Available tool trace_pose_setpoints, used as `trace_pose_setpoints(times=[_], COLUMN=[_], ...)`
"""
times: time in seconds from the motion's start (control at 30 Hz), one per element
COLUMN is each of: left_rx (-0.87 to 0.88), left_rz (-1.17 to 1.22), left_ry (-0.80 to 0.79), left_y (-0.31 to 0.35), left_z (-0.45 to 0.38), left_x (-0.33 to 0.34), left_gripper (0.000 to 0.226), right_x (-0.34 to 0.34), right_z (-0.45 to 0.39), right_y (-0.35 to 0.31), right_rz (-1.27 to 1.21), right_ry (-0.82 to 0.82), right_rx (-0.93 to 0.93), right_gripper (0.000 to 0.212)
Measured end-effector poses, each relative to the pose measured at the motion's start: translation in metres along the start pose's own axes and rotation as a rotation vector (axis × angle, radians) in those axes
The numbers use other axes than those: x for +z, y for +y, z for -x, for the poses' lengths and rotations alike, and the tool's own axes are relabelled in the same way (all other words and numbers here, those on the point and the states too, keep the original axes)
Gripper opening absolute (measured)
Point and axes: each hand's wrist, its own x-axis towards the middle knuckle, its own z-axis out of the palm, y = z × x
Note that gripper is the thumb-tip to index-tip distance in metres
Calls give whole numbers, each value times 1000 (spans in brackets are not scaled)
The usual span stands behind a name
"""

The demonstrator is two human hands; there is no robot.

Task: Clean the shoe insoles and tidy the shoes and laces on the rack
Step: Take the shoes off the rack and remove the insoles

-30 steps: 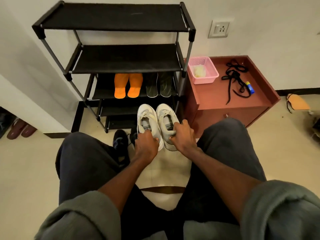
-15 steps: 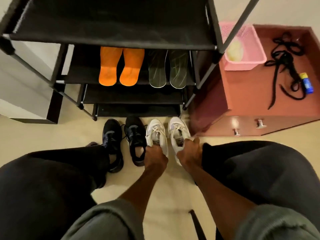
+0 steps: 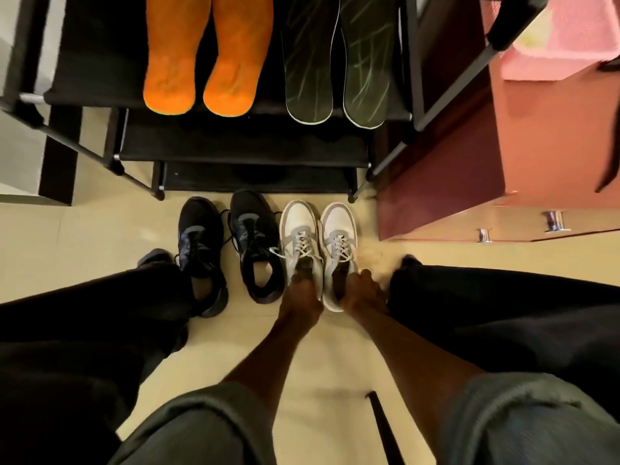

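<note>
My left hand [image 3: 299,301] grips the heel of the left white sneaker [image 3: 299,236] and my right hand [image 3: 362,293] the right white sneaker [image 3: 339,233], both on the floor [image 3: 84,236] just before the rack's [image 3: 241,152] front edge. Black sneakers [image 3: 228,239] sit beside them. Orange insoles [image 3: 204,62] and dark insoles [image 3: 335,62] lie on a shelf; a pink basket [image 3: 563,45] stands on the cabinet [image 3: 543,135], contents blurred.

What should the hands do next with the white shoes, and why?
Probably let go. The left hand and right hand each hold the heel of a white lace-up sneaker, and the pair seems to sit flat on the beige floor beside the black sneakers, toes toward the black metal rack. They look placed, so loosening each grip seems right.
</note>
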Motion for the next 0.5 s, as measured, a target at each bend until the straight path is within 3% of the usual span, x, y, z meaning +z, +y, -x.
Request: trace_pose_setpoints(times=[0.1, 0.23, 0.4, 0.5], left_rx=[-37, -20, 60, 82], left_rz=[-44, -121, -186, -60], left_ry=[-11, 17, 202, 328], left_y=[25, 65, 109, 119], left_z=[4, 23, 65, 88], left_x=[-35, -104, -215, -276], left_gripper=[36, 27, 26, 23], right_x=[-25, -84, -163, -198], right_z=[14, 48, 110, 143], right_y=[-12, -34, -58, -70], right_rz=[-28, -59, -94, -192], right_ry=[-26, 88, 251, 346], right_rx=[-56, -125, -291, -392], right_gripper=[40, 38, 23, 26])
